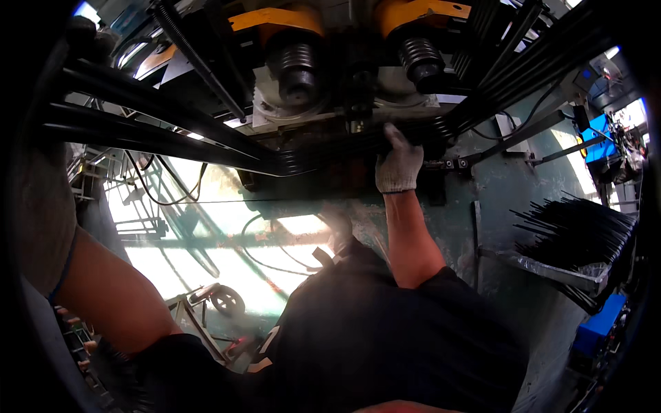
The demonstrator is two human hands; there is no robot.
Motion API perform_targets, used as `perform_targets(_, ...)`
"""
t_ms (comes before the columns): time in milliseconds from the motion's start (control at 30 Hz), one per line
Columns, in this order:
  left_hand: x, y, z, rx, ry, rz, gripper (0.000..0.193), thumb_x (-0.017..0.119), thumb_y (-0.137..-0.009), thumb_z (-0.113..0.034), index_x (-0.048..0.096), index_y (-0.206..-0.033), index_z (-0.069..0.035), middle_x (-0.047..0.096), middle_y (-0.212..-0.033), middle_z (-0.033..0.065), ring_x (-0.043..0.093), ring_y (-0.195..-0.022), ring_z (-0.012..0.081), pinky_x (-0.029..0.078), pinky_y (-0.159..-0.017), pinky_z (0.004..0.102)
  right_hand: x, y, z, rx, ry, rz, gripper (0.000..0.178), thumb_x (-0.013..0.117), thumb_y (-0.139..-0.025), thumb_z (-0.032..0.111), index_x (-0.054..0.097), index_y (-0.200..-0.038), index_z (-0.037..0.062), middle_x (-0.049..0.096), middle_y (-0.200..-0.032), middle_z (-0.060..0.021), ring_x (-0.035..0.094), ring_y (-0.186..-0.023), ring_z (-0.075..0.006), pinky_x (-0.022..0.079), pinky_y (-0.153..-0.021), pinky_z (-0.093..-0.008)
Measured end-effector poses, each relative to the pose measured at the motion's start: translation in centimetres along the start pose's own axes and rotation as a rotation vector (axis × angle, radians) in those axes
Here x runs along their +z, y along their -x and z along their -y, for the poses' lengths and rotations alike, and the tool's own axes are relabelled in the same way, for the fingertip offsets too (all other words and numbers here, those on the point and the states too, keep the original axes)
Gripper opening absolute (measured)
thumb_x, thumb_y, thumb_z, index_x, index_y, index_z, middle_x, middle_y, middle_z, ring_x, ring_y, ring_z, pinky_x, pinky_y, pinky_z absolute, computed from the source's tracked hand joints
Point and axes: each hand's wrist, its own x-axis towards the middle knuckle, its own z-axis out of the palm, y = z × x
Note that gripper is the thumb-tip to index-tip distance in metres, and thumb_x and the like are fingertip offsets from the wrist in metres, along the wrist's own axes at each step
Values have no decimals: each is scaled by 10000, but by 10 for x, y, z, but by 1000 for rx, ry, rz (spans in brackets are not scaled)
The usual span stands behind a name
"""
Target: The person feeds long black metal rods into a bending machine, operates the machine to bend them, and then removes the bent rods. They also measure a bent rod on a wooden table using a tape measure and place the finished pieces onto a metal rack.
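Several long, slender black rods (303, 160) run side by side across the upper part of the view, smooth and glossy where light catches them. Each bends twice: a short, roughly level middle section sits between two longer arms that slant outward and away from the wearer. The rods lie closely packed at the left bend and through the middle. Along the left arm they spread into groups with gaps between; along the right arm they run nearly parallel. Their far ends fade into shadow.
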Motion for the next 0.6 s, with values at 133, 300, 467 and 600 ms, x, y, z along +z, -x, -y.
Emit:
perform_targets(133,-76,112,-109,-236,-537,137,287,544,-1094,-159,679,-1291,0,744,-1192,196,731,-1115,251,594,-992,424,-9,78,19,-43,36,148,264,705,-949,35,665,-1197,-46,705,-1163,-97,676,-981,-195,551,-880,-338)
perform_targets(300,-73,222,-267,-568,-962,-104,249,614,-1011,19,684,-1248,41,773,-1119,188,781,-1009,247,670,-832,324,-21,119,19,-208,205,353,282,658,-998,61,644,-1225,-105,716,-1107,-160,706,-910,-240,608,-872,-376)
perform_targets(467,-32,232,-415,-993,-439,-1136,365,618,-850,118,620,-1204,27,745,-971,155,752,-888,244,627,-781,344,10,179,23,-102,386,805,275,631,-1038,129,694,-1060,-138,738,-991,-196,734,-901,-267,624,-870,-386)
perform_targets(600,-3,255,-540,-912,-403,-1580,450,578,-810,143,562,-1242,19,724,-972,181,745,-909,259,619,-793,359,16,244,11,-21,521,1017,267,688,-1017,148,704,-1111,-102,756,-1003,-164,744,-897,-248,632,-844,-368)
